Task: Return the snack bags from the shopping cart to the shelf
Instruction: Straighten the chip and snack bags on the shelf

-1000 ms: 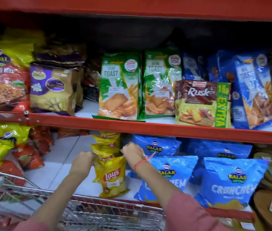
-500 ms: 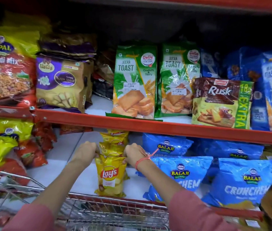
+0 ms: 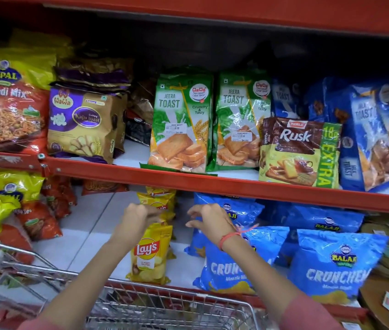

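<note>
Yellow foil marks the task item: a Lay's bag (image 3: 151,254) standing upright on the lower shelf (image 3: 88,236), at the front of a short row of matching yellow bags (image 3: 159,202). Its surface is glossy and crinkled, puffed with air, with a red logo at mid-height and a crimped top seam. The base sits close to the shelf's front edge, just behind the shopping cart (image 3: 169,306).

Grip state: the left hand (image 3: 136,219) is at the bag's top edge, fingers curled loosely; whether they pinch the seam cannot be determined, since the hand covers it. The right hand (image 3: 209,220) is spread wide and empty, clear of the yellow bag and hovering in front of a blue Balaji bag (image 3: 235,214).

Probable faults from this state:
- Tip-over. The bag is light, air-filled and narrow at the base. A brush from either hand, judged likely if the left hand drags on the seam, could topple it forward into the cart.
- Slide. Smooth foil on a smooth white shelf offers little friction; a push could skew the bag against the row behind.
- Neighbour disturbance. The right wrist lies over the blue Crunchex bag (image 3: 241,260), which leans toward the edge and could be dislodged.

Cart contents are blurred behind the wire mesh; remaining bags cannot be counted.
</note>
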